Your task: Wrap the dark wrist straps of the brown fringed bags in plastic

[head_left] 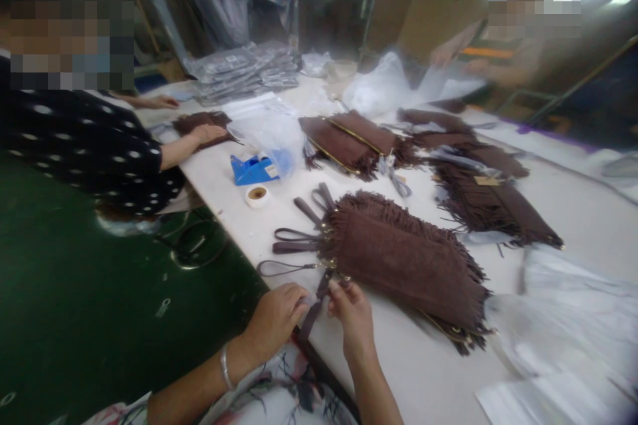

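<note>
A stack of brown fringed clutch bags (399, 255) lies in front of me, with several looped wrist straps sticking out at its left end. One dark wrist strap (312, 320) hangs over the near table edge between my hands. My left hand (276, 315), with a silver bangle at the wrist, is curled closed at this strap's left side, and a bit of clear plastic shows by its fingertips. My right hand (353, 315) pinches the strap's upper part, close to the metal fittings of the bags. The exact fingertip contact is partly hidden.
A blue tape dispenser (254, 169) and a white tape roll (257, 196) stand near the left edge. More fringed bags (349, 139) lie beyond. Clear plastic bags (573, 319) cover the right side. A co-worker's hand (209, 134) rests on another bag; another person stands across the table.
</note>
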`<state>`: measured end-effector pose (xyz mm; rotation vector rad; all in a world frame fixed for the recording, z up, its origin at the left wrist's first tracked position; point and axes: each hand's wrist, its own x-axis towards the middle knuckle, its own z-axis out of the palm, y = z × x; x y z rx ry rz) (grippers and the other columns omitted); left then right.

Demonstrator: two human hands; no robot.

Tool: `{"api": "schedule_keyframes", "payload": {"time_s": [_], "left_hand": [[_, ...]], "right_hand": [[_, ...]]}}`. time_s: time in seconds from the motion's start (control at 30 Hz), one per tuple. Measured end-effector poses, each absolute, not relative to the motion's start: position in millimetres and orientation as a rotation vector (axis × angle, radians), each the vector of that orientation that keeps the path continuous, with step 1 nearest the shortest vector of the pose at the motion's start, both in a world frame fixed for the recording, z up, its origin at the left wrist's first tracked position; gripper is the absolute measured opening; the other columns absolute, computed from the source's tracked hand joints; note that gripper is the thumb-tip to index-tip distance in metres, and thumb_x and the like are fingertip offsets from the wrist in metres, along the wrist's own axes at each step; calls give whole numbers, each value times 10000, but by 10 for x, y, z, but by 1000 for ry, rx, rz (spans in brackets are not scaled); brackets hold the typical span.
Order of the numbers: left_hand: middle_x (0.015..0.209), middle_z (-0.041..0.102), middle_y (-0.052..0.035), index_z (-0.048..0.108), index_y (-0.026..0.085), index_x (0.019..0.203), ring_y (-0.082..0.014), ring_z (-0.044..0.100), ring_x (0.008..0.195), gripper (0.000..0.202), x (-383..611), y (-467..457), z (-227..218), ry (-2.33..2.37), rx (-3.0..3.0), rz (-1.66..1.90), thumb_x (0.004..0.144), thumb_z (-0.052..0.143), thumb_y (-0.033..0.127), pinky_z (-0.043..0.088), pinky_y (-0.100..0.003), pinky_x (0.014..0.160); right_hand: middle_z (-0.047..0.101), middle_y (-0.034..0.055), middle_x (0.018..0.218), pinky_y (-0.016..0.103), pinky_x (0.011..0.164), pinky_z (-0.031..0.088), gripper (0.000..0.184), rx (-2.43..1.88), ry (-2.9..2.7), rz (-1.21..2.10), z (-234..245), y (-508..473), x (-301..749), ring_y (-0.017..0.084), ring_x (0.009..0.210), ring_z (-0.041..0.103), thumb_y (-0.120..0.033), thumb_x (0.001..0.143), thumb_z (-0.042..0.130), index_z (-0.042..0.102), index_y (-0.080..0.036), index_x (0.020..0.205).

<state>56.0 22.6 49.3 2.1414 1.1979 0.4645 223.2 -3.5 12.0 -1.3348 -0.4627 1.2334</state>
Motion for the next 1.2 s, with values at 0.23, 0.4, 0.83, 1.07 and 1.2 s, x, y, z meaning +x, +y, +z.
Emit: {"api": "schedule_keyframes", "payload": {"time_s": [0.23, 0.4, 0.83, 1.07, 1.2], "left_hand": [[740, 634, -24, 633, 144, 801, -174, 575, 714, 187, 662, 219, 348, 1092, 1330, 611, 811, 620, 331, 411, -255, 652], [696, 648, -58, 645, 109, 759, -164, 584, 616, 324, 791, 241, 269, 1066, 1019, 564, 732, 684, 430, 416, -259, 598], [625, 626, -32, 586, 148, 668, -135, 544, 534, 261, 863, 356, 248, 1113, 1242, 461, 785, 572, 381, 377, -227, 518], [683, 651, -60, 650, 125, 715, -169, 580, 629, 379, 890, 410, 197, 1062, 1257, 513, 852, 541, 462, 412, -257, 601], [659, 631, -46, 646, 125, 714, -163, 554, 626, 466, 998, 434, 179, 1044, 1277, 548, 888, 494, 530, 386, -251, 584]], "right_hand": [[527, -45, 524, 197, 426, 343, 380, -1373, -527, 1249, 92, -31, 2266, 86, 454, 445, -499, 670, 773, 589, -173, 737], [483, -59, 517, 195, 421, 283, 361, -1368, -574, 1296, 93, -29, 2288, 69, 444, 373, -487, 690, 759, 596, -169, 734], [571, -2, 677, 194, 502, 375, 394, -1272, -357, 1404, 80, -83, 2514, 88, 571, 476, -483, 690, 790, 661, -132, 812], [552, -8, 673, 187, 464, 339, 379, -1221, -321, 1427, 41, -2, 2488, 83, 553, 459, -430, 646, 833, 688, -127, 821], [594, 9, 678, 203, 490, 363, 356, -1186, -325, 1482, 41, -11, 2524, 99, 571, 493, -438, 656, 820, 703, -140, 814]]}}
